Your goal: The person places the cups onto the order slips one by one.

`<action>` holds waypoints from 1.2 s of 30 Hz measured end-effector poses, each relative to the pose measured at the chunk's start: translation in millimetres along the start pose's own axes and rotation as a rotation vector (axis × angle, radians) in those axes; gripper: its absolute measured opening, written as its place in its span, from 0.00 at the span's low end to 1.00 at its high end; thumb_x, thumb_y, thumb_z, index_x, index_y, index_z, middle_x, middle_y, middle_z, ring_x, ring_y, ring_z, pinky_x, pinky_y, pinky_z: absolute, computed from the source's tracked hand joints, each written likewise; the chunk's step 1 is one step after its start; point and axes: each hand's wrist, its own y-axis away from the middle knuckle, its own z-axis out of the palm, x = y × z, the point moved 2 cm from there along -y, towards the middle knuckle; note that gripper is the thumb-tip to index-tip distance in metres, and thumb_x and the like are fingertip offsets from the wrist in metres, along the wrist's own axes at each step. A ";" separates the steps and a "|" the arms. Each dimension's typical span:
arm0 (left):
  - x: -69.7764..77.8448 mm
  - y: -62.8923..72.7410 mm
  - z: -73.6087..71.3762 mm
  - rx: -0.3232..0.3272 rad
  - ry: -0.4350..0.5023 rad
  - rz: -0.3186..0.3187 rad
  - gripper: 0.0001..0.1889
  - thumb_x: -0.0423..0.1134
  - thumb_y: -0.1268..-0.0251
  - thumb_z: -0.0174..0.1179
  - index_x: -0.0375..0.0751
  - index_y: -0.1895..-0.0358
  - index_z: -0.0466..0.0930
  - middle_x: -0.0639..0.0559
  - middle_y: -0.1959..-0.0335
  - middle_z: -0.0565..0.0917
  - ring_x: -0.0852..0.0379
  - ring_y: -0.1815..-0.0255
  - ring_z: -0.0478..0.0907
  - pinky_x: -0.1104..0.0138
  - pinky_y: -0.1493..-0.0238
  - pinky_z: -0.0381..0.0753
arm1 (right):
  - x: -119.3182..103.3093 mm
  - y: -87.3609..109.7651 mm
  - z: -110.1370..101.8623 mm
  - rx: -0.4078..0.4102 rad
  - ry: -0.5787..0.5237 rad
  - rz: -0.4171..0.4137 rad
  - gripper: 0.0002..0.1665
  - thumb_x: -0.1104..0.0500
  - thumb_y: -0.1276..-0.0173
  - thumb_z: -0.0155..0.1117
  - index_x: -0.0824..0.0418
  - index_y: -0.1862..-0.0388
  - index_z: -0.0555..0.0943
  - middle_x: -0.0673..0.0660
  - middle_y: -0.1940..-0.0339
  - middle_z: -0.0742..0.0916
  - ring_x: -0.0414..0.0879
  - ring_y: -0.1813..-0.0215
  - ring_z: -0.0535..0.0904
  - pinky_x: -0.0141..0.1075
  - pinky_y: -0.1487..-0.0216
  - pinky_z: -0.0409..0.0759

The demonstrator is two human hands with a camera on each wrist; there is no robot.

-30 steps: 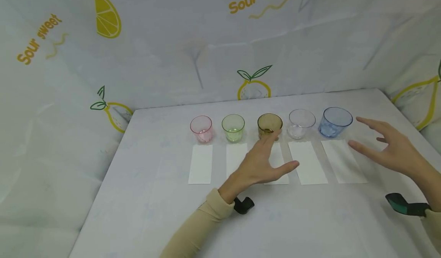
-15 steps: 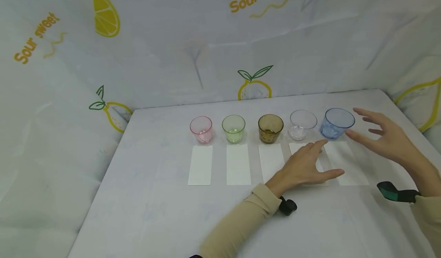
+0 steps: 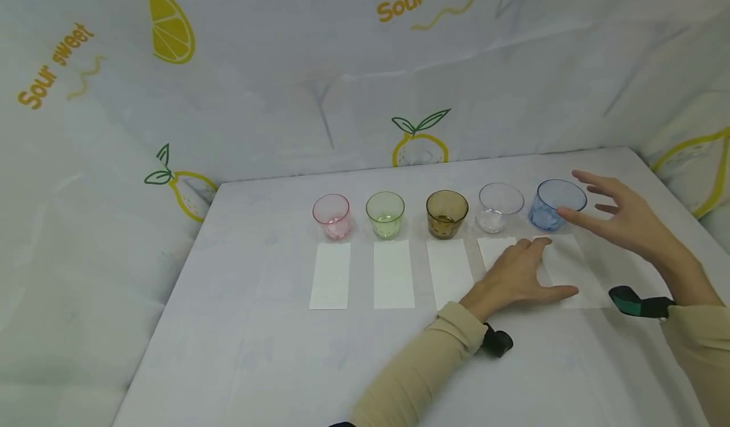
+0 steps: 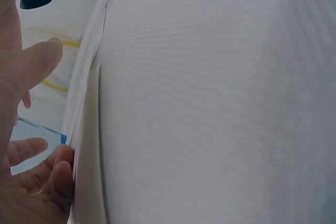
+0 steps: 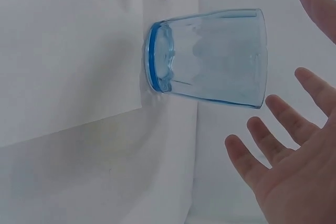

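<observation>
The blue glass (image 3: 556, 206) stands upright at the right end of a row of glasses. Beside and slightly above it is my right hand (image 3: 627, 218), thumb and fingers spread and apart from each other; in the right wrist view the fingers (image 5: 286, 121) are near the rim and hold nothing. My left hand (image 3: 513, 275) lies low over the fourth white card (image 3: 495, 247), partly covering it. Its fingertips reach the left edge of the rightmost white card (image 3: 573, 268), and the thumb extends over that card. In the left wrist view, fingertips (image 4: 64, 177) meet the surface.
Left of the blue glass stand a clear glass (image 3: 499, 208), a brown glass (image 3: 447, 215), a green glass (image 3: 385, 215) and a pink glass (image 3: 332, 216). White cards (image 3: 331, 275) lie in front of them on the white-covered table (image 3: 239, 325). A lemon-print cloth (image 3: 256, 85) hangs behind.
My left hand has moved right, from in front of the brown glass to the rightmost card, and sunk lower. My right hand has shifted left and up, closer to the blue glass.
</observation>
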 end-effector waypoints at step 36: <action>0.0 -6.1 5.5 0.049 -0.178 0.001 0.42 0.69 0.46 0.69 0.53 0.29 0.74 0.64 0.44 0.78 0.72 0.45 0.71 0.85 0.46 0.66 | 9.4 -20.3 16.2 -0.098 -0.027 0.119 0.54 0.47 0.29 0.68 0.62 0.16 0.50 0.71 0.23 0.66 0.55 0.32 0.72 0.48 0.37 0.80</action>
